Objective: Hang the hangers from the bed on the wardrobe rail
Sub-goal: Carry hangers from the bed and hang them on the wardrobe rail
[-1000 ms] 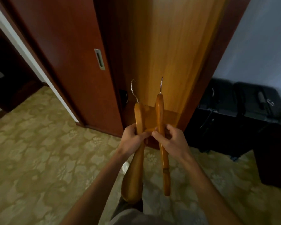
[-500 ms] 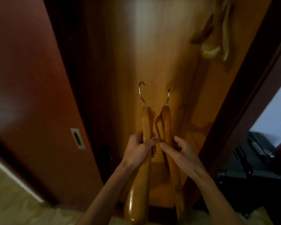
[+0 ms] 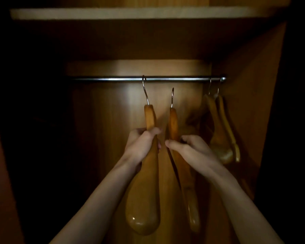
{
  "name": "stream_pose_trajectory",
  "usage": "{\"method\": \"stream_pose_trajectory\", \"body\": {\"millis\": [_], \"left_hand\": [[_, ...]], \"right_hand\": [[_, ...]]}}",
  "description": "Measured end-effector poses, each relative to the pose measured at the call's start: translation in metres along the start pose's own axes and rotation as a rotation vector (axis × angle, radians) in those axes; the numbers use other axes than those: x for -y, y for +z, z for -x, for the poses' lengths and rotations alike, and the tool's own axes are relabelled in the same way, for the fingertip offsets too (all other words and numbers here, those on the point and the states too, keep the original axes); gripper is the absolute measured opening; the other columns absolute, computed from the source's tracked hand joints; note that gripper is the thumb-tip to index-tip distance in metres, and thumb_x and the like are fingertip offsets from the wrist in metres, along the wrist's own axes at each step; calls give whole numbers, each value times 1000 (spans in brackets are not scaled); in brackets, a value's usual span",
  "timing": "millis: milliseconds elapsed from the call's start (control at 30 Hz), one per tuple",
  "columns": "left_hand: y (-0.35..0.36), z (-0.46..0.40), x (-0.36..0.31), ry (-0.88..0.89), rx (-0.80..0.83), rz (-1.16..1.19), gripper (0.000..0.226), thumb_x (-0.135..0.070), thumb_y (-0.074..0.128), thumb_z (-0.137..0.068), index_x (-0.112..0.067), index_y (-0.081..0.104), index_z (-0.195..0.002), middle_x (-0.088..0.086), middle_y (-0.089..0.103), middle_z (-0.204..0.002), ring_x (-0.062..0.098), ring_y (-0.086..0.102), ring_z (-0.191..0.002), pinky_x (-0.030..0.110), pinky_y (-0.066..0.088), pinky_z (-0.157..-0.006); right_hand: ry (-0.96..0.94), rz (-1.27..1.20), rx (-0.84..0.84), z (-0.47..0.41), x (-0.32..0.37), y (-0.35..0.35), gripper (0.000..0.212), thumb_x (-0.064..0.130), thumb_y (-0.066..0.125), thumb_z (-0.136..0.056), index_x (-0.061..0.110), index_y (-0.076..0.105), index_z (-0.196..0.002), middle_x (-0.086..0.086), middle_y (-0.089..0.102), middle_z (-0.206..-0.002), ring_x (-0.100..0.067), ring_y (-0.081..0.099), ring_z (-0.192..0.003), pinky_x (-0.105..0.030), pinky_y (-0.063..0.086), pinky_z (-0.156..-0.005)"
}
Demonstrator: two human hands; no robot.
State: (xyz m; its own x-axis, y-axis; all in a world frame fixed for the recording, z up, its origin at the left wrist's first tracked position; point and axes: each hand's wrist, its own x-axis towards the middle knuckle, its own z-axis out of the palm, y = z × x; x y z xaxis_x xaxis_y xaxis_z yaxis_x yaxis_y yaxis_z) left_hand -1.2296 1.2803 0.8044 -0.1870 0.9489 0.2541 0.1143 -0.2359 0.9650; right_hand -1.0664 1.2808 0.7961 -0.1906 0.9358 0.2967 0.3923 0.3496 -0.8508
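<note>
Wooden hangers were held up inside a dim wardrobe, one in each hand. The left hand [image 3: 142, 144] was raised with the forearm reaching up from the lower left, and its fingers were curled tightly round the upper arm of the left hanger [image 3: 144, 182], the thumb laid across the near side. That hanger was held edge-on and nearly upright, its broad rounded end hanging low; its metal hook [image 3: 145, 90] was seen at the rail [image 3: 113, 79], its curved top overlapping the bar, though whether it rested on the bar could not be told. The right hand [image 3: 192, 150] was raised from the lower right, the wrist bent slightly inward, and the right hanger [image 3: 183, 173] was clamped between its curled fingers and outstretched thumb. The hook of that hanger [image 3: 172, 97] was kept below the rail, apart from it. The two hands were held close together without touching. Two more hangers [image 3: 220, 131] were hung at the far right end of the rail, just beside the wardrobe side wall [image 3: 253, 103]. A shelf [image 3: 130, 13] was fixed above the rail.
</note>
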Motion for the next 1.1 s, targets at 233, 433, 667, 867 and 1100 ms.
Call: {"method": "stream_pose_trajectory", "body": {"millis": [233,433,667,867,1100], "left_hand": [[13,-64,-53,63,70,-72,31,-37,69,-88,-9,78,-78,0,70,-60,11,67,-58,24,47,-60],[37,-111,-59,58,175,-71,26,-40,66,-91,-17,76,-83,-2,69,-57,14,70,-62,25,53,-62],[70,-146,-51,-6,317,-97,40,-49,60,-95,-16,69,-73,-3,63,-56,14,62,-59,32,52,-76],[105,-166,-24,6,363,-122,61,-69,58,-80,-15,77,-99,-5,68,-63,15,68,-67,30,53,-67],[126,-159,-8,-141,448,120,101,-77,74,-49,-17,57,-129,10,71,-117,32,67,-108,49,51,-98]], "right_hand": [[-43,81,-117,-60,43,-30,37,47,60,-93,15,78,-97,-13,76,-99,-25,71,-90,-25,50,-70],[29,97,-218,-92,49,-54,49,43,60,-92,-1,73,-110,-23,70,-109,-34,68,-99,-27,46,-67],[133,143,-246,-112,32,-66,43,43,59,-91,7,72,-110,-27,68,-109,-40,65,-101,-40,51,-88],[193,193,-247,-112,19,-72,44,47,59,-86,6,73,-97,-19,66,-90,-29,59,-84,-33,46,-68],[251,304,-398,-107,9,-89,26,48,68,-84,30,70,-102,0,65,-114,-21,57,-105,-39,44,-87]]}}
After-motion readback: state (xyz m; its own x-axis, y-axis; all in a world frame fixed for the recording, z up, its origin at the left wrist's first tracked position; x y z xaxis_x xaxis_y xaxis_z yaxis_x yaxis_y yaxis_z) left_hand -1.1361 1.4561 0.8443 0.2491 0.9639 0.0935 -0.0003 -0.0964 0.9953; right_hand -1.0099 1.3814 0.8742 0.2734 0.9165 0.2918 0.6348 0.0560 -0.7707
